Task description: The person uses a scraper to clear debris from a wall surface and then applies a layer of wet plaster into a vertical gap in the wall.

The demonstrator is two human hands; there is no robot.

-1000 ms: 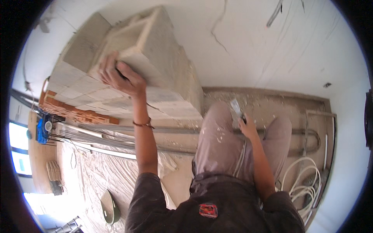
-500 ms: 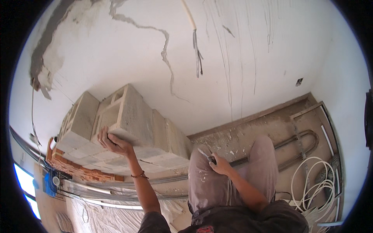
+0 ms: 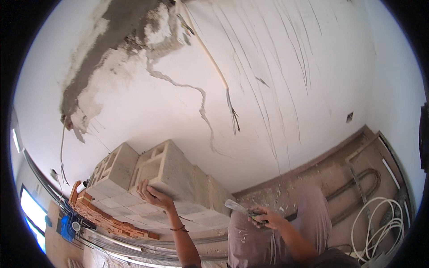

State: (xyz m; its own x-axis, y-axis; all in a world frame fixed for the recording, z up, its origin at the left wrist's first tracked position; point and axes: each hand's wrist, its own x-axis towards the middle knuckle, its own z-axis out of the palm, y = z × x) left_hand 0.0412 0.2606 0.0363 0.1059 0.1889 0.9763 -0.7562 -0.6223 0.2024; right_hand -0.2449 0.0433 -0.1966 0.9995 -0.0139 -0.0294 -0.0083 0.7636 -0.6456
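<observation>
My left hand (image 3: 154, 196) grips the near lower edge of a hollow grey concrete block (image 3: 176, 174), fingers curled over its rim beside the open cavity. This block sits on top of a stack of such blocks against the white wall, with another hollow block (image 3: 118, 167) to its left. In my right hand (image 3: 270, 217), over my knees, is a putty knife (image 3: 235, 206) with a pale, wide blade and a dark handle. The blade points left, near the right end of the stack, and is apart from the blocks.
A cream cable (image 3: 208, 53) with bare-ended wires hangs on the cracked wall. Red bricks (image 3: 103, 214) lie left of the blocks, near long pipes (image 3: 118, 241). A coiled white hose (image 3: 380, 228) and a metal frame (image 3: 357, 178) are at right.
My view has tilted up, showing more of the wall. The putty knife has turned so that its blade shows broader. My left hand stays on the block.
</observation>
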